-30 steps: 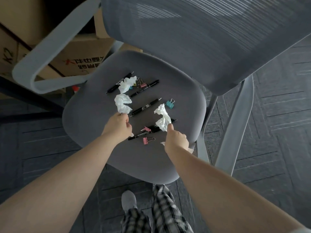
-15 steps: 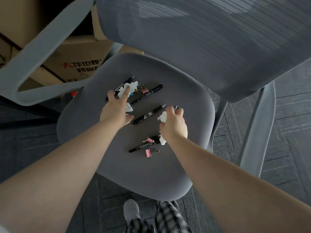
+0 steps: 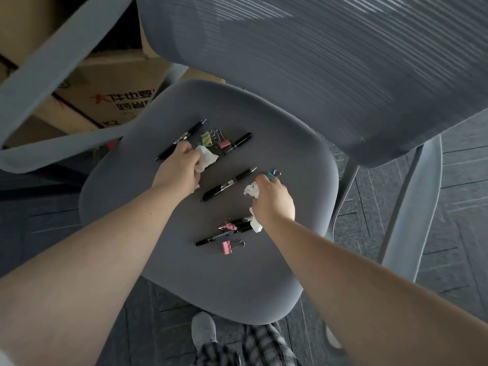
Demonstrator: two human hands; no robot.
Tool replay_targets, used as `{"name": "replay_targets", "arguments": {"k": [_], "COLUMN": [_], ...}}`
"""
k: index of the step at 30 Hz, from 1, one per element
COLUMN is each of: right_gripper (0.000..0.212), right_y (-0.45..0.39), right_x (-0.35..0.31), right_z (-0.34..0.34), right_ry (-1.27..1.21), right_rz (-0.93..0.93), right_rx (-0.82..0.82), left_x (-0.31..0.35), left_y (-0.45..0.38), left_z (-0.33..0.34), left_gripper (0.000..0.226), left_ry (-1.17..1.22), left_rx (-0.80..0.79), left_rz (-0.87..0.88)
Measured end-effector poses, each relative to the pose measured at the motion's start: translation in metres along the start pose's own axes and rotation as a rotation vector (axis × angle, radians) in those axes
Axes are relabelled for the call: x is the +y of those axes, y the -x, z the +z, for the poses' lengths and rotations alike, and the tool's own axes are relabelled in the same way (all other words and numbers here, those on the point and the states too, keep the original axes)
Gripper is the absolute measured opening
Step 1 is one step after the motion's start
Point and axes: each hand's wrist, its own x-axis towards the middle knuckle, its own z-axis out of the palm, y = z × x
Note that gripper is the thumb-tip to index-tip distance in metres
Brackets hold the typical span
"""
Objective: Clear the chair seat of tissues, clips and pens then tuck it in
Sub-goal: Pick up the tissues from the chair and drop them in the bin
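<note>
The grey chair seat [image 3: 277, 273] carries several black pens, binder clips and crumpled white tissues. My left hand [image 3: 178, 169] is closed around white tissue [image 3: 207, 158] at the far side, beside a black pen [image 3: 182, 138] and a yellow clip [image 3: 207, 138]. My right hand [image 3: 272, 199] grips another crumpled tissue [image 3: 250, 191], its fingertips touching a teal clip [image 3: 273, 174]. A pen [image 3: 228, 184] lies between my hands. Two pens [image 3: 227, 232], a pink clip [image 3: 228, 247] and a patterned pink clip [image 3: 228, 226] lie nearer me.
The chair's mesh backrest [image 3: 330, 62] leans over the far right of the seat. Grey armrests [image 3: 39, 83] frame both sides. Cardboard boxes [image 3: 105, 101] stand behind the left armrest. Dark carpet tiles cover the floor, and my slippered foot [image 3: 203, 328] is under the seat's front edge.
Both hands moved farther across the seat, bunching tissues into their palms. The left hand took up the far tissue; the right hand reached the teal clip.
</note>
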Motion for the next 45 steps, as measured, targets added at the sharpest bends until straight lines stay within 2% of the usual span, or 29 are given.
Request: {"name": "replay_targets", "arguments": {"k": [6,15,20,22,25,35,45], "right_gripper": [0.034,0.029,0.030,0.030,0.030,0.030,0.027], "right_y": [0.003,0.016,0.027,0.038,0.064,0.210,0.460], "right_x": [-0.009,-0.034,-0.059,-0.075,-0.104,-0.166,-0.118], "right_z": [-0.009,-0.028,-0.024,-0.017,-0.005,0.072,0.202], "right_ry": [-0.019,-0.001,0.084,0.120,0.183,0.389,0.601], "right_rz": [-0.051,-0.184,-0.276,-0.328,-0.440,-0.853,-1.228], "right_rx": [0.011,0.023,-0.003,-0.036,-0.093,-0.201,-0.335], "left_x": [0.005,0.011,0.005,-0.003,-0.018,-0.048,-0.002], "left_y": [0.005,0.040,0.089,0.118,0.169,0.387,0.703], "left_z": [-0.015,-0.043,-0.055,-0.057,-0.061,-0.042,0.061], "left_gripper": [0.016,0.014,0.044,0.036,0.025,0.017,0.022], "left_ry": [0.023,0.028,0.078,0.086,0.108,0.201,0.356], "left_rx": [0.032,0.030,0.026,0.020,0.020,0.197,0.345], "left_rz": [-0.031,-0.142,-0.237,-0.307,-0.426,-0.751,-1.096]}}
